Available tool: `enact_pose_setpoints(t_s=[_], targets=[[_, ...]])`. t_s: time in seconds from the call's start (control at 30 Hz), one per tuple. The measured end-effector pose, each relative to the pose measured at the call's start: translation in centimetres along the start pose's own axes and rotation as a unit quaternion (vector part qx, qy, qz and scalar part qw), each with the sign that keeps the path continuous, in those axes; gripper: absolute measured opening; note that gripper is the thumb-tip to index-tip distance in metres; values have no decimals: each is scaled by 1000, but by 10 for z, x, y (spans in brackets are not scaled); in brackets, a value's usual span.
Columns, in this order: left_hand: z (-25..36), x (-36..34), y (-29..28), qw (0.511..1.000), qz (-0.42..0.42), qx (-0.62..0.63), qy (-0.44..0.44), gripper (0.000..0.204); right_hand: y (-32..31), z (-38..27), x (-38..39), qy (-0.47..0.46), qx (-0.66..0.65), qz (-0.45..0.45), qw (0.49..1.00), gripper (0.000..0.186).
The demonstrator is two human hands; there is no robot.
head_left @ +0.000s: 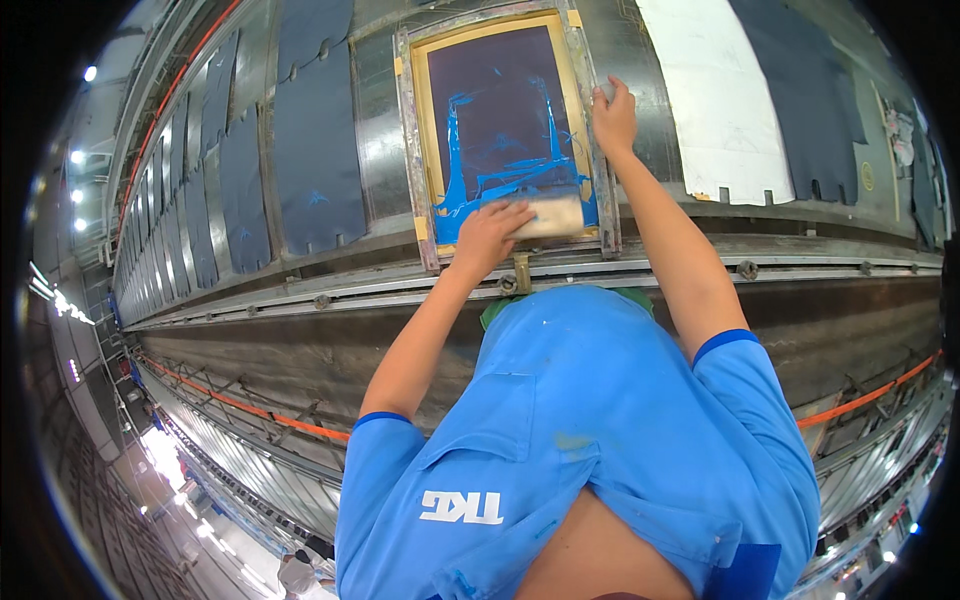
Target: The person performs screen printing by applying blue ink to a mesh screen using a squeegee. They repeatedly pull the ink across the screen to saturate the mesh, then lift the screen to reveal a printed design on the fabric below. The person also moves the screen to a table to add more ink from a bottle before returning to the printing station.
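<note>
A screen-printing frame [408, 150], with a wooden border and smears of blue ink on its dark mesh [490, 90], lies on the long table in front of me. My left hand [490, 238] grips a cream-coloured squeegee [552, 217], slightly blurred, at the near end of the mesh. Blue ink [455, 160] streaks both sides of the mesh and pools near the squeegee. My right hand [614, 118] is closed at the frame's right edge, around a small pale grey thing that I cannot make out.
Dark cut fabric panels [315, 150] lie along the table to the left, some with small blue marks. At the right are a white panel [715, 90] and more dark panels [800, 90]. A metal rail [400, 285] runs along the table's near edge, with an orange pipe [260, 408] behind me.
</note>
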State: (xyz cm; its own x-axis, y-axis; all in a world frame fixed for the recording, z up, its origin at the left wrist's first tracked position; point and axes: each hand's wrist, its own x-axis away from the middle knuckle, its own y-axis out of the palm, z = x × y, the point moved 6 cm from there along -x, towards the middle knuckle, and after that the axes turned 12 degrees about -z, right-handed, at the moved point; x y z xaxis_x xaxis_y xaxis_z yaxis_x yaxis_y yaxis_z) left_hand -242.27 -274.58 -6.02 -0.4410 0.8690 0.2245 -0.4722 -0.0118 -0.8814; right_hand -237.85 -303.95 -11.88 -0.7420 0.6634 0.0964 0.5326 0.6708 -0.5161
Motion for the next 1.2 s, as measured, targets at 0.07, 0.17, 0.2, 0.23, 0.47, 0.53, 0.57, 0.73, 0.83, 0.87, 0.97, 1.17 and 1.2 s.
enact_pose_setpoints(t_s=[0.07,0.17,0.2,0.23,0.47,0.53,0.57,0.73,0.83,0.87,0.97,1.17,1.2], targets=[[-3,14,-8,1000,-7,25,17,60,-1,8,-3,20,16,-4,1000,48],[-28,18,-22,980,-58,140,-127,55,-1,11,-5,25,36,4,999,49],[-25,13,-27,980,-43,140,-135,54,0,10,-5,30,31,0,999,49],[-22,6,-32,979,-27,139,-144,52,1,10,-5,35,26,-4,999,49],[5,-34,-13,993,39,90,-68,50,-1,14,-8,12,-11,-18,1000,47],[7,-32,-7,995,-1,91,-34,51,-1,16,-8,-9,-19,1,1000,46],[8,-31,-6,996,-11,85,-15,51,-1,17,-9,-20,-22,9,1000,46],[-10,-7,-19,994,-45,97,21,50,3,20,-11,-4,-20,-9,1000,45],[-39,9,-46,980,-86,123,-132,50,2,22,-13,1,-29,-16,999,45],[-56,18,-46,971,-84,131,-183,50,3,20,-11,-4,-21,-10,1000,45],[-65,29,-58,930,-57,233,-278,50,-1,19,-9,-9,-7,2,1000,46],[-28,30,-12,988,118,56,-86,57,-1,11,-5,-11,-29,-10,999,45],[-23,32,6,990,92,31,-101,56,-2,11,-6,-15,-33,-7,999,45]])
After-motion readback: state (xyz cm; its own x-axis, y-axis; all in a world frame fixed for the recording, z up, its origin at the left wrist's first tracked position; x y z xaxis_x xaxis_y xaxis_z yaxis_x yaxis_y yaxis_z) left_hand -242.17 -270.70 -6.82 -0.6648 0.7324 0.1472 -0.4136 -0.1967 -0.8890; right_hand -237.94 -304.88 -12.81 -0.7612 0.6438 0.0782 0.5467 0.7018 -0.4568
